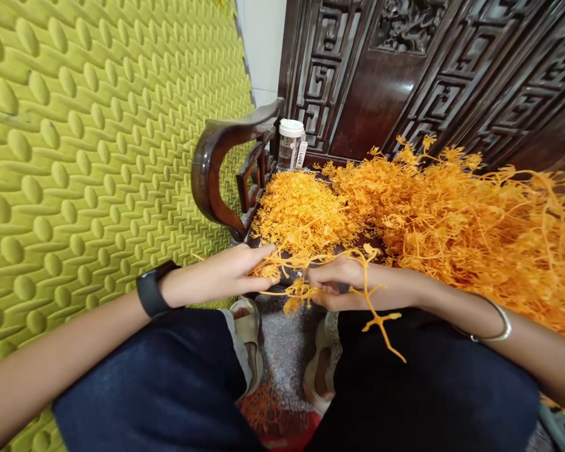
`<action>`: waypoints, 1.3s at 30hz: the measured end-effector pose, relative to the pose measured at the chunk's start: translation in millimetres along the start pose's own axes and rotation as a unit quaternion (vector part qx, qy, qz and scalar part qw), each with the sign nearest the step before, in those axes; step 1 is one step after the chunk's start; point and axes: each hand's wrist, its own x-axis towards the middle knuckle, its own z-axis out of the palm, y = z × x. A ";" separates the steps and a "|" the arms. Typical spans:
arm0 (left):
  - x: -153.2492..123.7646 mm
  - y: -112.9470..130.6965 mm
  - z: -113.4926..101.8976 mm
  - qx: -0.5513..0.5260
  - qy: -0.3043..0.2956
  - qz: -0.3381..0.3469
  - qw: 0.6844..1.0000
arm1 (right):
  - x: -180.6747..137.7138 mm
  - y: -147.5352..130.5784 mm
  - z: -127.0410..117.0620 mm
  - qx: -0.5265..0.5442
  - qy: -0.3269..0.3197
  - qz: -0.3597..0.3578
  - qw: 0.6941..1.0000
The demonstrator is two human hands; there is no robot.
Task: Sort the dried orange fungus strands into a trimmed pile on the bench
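Note:
My left hand (249, 269) is closed, thumb and fingers pinching one end of an orange branched plastic stem (379, 317). Close on its right, my right hand (341, 282) has curled fingers closed on the same stem. The stem's bare forked end hangs over my right wrist, and a small orange cluster (297, 296) dangles between the hands. My right fingertips are partly hidden. Just beyond my hands lies a low heap of small orange plastic pieces (304, 210) on a dark wooden seat. To the right rises a larger pile of orange branched stems (475, 232).
A clear bottle with a white lid (290, 144) stands behind the small heap. The seat's curved wooden armrest (211, 169) is at the left, its carved back (381, 94) behind. Yellow-green textured padding (98, 157) fills the left. Below, orange bits (266, 408) lie on something red between my feet.

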 end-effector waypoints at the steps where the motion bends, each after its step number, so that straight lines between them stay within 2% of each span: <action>1: -1.1 0.3 -0.1 -0.008 -0.002 0.002 1.000 | -1.7 -0.5 0.3 0.010 -0.004 -0.003 1.000; 3: -4.0 -5.0 -0.8 -0.014 -0.009 0.007 1.000 | -7.4 -0.2 0.6 0.012 -0.019 0.001 1.000; 6: -10.7 -27.4 -4.0 0.001 -0.001 -0.001 1.000 | -22.2 6.7 -0.7 -0.041 -0.034 0.041 0.998; 10: -19.2 -52.6 -8.7 0.023 0.104 -0.053 0.993 | -41.8 23.9 -5.9 -0.064 0.012 0.102 0.993; 16: -13.9 -36.7 -10.2 -0.100 0.138 -0.043 0.984 | -36.8 45.8 -12.6 -0.094 0.081 0.118 0.985; 19: -5.8 -29.7 -8.2 -0.148 0.146 -0.049 0.977 | -25.2 58.4 -15.0 -0.072 0.161 0.147 0.973; 22: 1.7 -27.1 -4.4 -0.176 0.163 -0.056 0.969 | -13.9 70.7 -18.2 0.018 0.260 0.217 0.941; 25: 7.8 -21.8 -1.4 -0.170 0.186 -0.040 0.967 | -3.7 77.7 -22.3 0.144 0.357 0.257 0.887; 29: 14.3 -10.9 -0.3 -0.152 0.191 -0.026 0.969 | 8.6 76.0 -26.5 0.311 0.487 0.227 0.784; 31: 17.4 -6.9 0.0 -0.143 0.203 -0.013 0.969 | 13.3 72.1 -26.9 0.343 0.504 0.197 0.768; 34: 21.2 -3.5 0.2 -0.111 0.211 0.009 0.971 | 15.9 63.7 -26.0 0.311 0.517 0.169 0.779; 36: 22.6 -1.9 0.1 -0.068 0.216 0.027 0.974 | 12.7 55.0 -25.7 0.269 0.518 0.144 0.799; 38: 22.9 -0.4 -0.2 -0.015 0.221 0.038 0.974 | 5.0 42.1 -26.3 0.227 0.479 0.103 0.842; 39: 22.7 0.2 -0.3 0.009 0.220 0.040 0.975 | -0.2 33.7 -26.8 0.210 0.434 0.083 0.872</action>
